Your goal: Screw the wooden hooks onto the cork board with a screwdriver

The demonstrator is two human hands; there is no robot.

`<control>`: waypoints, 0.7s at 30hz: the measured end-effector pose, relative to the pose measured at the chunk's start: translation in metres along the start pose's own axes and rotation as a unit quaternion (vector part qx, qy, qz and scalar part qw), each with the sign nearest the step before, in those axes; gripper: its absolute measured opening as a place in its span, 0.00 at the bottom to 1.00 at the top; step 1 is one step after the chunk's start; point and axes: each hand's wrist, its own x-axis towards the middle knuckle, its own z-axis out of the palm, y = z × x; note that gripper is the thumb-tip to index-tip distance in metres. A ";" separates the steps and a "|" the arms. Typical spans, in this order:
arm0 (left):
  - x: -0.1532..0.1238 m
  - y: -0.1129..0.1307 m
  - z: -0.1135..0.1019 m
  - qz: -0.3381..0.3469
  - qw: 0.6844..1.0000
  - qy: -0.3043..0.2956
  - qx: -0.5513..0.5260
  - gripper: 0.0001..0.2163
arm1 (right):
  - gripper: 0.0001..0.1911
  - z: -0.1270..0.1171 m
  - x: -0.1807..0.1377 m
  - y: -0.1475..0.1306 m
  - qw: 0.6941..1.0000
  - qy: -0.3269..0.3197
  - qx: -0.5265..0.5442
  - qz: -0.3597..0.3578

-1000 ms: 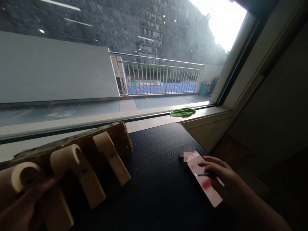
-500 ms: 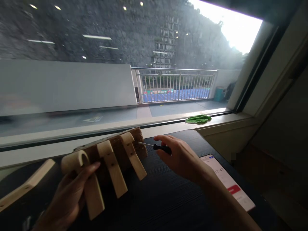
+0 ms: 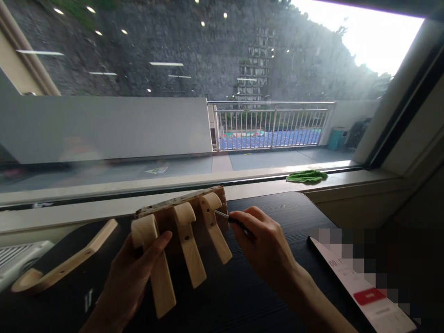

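Observation:
A rough-edged wooden board (image 3: 180, 200) carries three curved pale wooden hooks, tilted up above the dark table. My left hand (image 3: 133, 266) grips it at the left end, its thumb over the leftmost hook (image 3: 163, 282). The middle hook (image 3: 194, 259) shows a dark hole. My right hand (image 3: 260, 231) is closed around the black handle of a screwdriver (image 3: 239, 223). The metal shaft reaches left to the rightmost hook (image 3: 220, 243), by its upper hole; whether the tip touches is unclear. A loose wooden hook (image 3: 69, 266) lies on the table at the left.
On the black table (image 3: 270, 296), a phone (image 3: 360, 282) lies at the right, and small metal pieces (image 3: 89, 299) lie at the left. A green cloth (image 3: 307, 176) rests on the windowsill. A white slatted object (image 3: 24, 259) is at the far left.
My right hand has brought the screwdriver from the board's right end onto the rightmost hook, its fingers closing further around the handle. The whole view has shifted, so things appear further right.

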 end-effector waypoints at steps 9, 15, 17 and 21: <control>-0.001 0.001 -0.001 -0.007 0.999 -0.002 0.033 0.24 | 0.14 0.005 -0.001 0.004 1.000 -0.013 -0.002 -0.004; -0.001 -0.006 -0.007 0.018 0.998 -0.018 0.052 0.22 | 0.14 0.005 -0.002 -0.002 0.999 -0.010 -0.040 -0.025; 0.003 -0.010 -0.011 0.045 0.996 -0.036 0.069 0.24 | 0.15 0.006 -0.002 -0.007 0.997 -0.007 -0.064 -0.036; 0.009 -0.019 -0.017 0.052 0.994 -0.033 0.091 0.24 | 0.18 0.007 -0.004 -0.012 0.995 -0.005 -0.084 -0.045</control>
